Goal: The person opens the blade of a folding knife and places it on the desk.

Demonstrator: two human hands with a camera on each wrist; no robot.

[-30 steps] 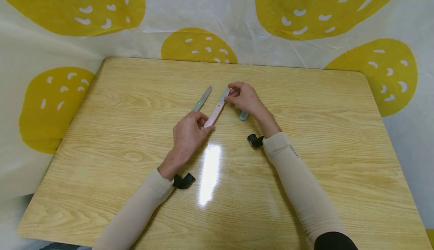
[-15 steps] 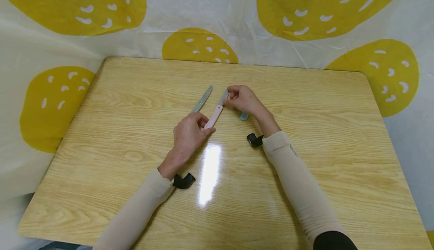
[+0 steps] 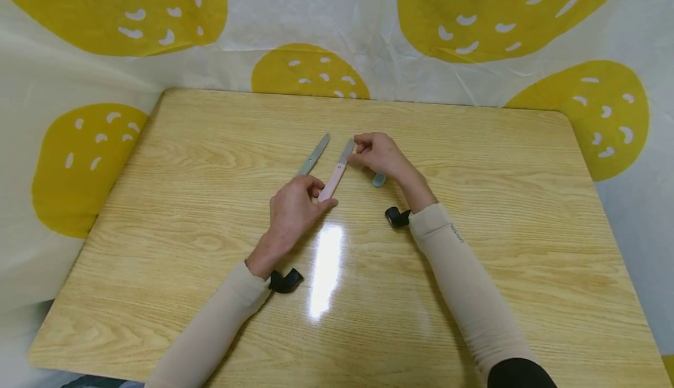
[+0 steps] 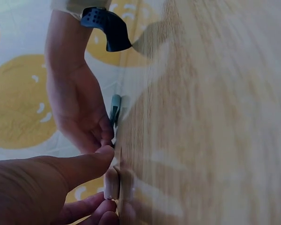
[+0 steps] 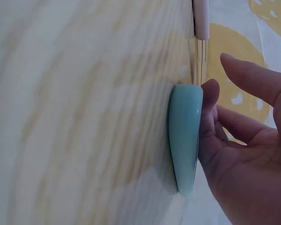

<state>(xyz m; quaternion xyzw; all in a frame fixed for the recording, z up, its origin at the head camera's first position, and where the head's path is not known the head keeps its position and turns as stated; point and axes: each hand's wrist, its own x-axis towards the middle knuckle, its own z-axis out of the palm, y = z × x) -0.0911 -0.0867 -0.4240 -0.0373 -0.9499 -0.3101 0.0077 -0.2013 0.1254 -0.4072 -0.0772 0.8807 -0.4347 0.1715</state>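
A knife with a pink handle lies slantwise on the wooden table, its grey blade pointing away. My left hand holds the end of that handle between thumb and curled fingers; in the left wrist view the pink handle shows between them. Beside the blade, my right hand has thumb and forefinger spread, with nothing visibly held. To the left lies a second knife, grey-green, its handle partly hidden by my left hand. A teal handle rests beneath my right hand, which hides its other end in the head view.
The wooden table runs up to a white curtain with yellow shapes. Black curved pieces are worn at both wrists, near the sleeve cuffs.
The pink-handled knife has slid slightly toward my left hand. My right fingers, earlier at the blade tip, now stand a little apart from it. The other knives stay put.
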